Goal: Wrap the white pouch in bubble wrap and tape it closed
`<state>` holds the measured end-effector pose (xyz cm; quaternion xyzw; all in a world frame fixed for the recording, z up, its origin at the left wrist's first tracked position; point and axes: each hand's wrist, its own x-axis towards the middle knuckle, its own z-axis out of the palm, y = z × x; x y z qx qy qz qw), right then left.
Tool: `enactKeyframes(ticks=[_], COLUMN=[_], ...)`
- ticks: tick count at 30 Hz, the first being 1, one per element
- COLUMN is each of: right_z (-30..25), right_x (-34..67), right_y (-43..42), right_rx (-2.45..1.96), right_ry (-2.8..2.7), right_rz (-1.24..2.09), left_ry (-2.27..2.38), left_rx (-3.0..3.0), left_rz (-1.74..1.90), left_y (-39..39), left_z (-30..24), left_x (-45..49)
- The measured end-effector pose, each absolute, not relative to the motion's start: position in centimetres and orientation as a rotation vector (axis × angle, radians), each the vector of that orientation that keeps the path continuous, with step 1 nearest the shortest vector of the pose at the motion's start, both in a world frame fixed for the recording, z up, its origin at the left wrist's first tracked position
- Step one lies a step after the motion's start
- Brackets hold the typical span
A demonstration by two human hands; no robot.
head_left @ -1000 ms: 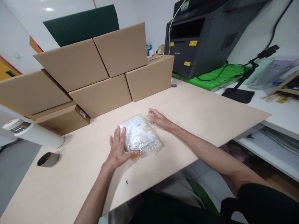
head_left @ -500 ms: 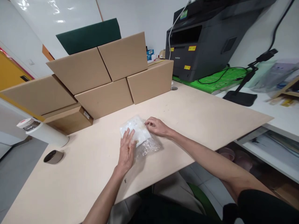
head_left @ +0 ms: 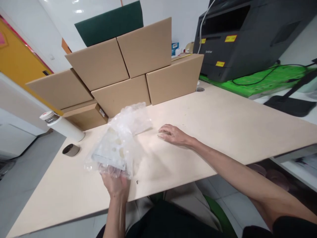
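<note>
A flat, pale rectangular item, its kind hidden, is loosely wrapped in clear bubble wrap. My left hand grips the near end of this bundle, with fingers largely covered by the film. The bundle is tilted, and a loose flap of wrap spreads towards the cardboard boxes. My right hand rests low over the tabletop, right of the wrap and apart from it. Its fingers are curled, with a gap between thumb and forefinger and nothing visible between them.
Cardboard boxes are stacked along the table's back, topped by a dark green box. A white bottle and a small brown cup stand left. A printer sits on a green surface at the back right.
My left hand has lifted the wrapped item and moved it left, its bubble wrap flaring out. My right hand has let go of the wrap. The view has shifted right.
</note>
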<state>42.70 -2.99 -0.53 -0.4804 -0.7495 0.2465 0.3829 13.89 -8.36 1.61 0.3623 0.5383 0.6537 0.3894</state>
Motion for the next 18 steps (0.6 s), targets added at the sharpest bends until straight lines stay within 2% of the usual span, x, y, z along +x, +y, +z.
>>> enactKeyframes(ticks=[6, 13, 18], right_z=[-1.4, 0.8, 2.4], right_x=[41.9, 33.1, 28.8], right_y=[-3.2, -6.7, -7.8], right_rx=[-1.237, -1.014, -0.904], right_ry=[-1.86, -2.088, -1.949], right_rz=[0.695, 0.498, 0.653], left_ry=[1.598, 1.769, 1.719], left_rx=[1.221, 1.954, 2.114], left_rz=[1.58, 1.564, 1.552], left_y=[-9.6, -9.8, -10.0], left_z=[-0.5, -0.5, 0.7], left_x=[9.7, 10.3, 11.1])
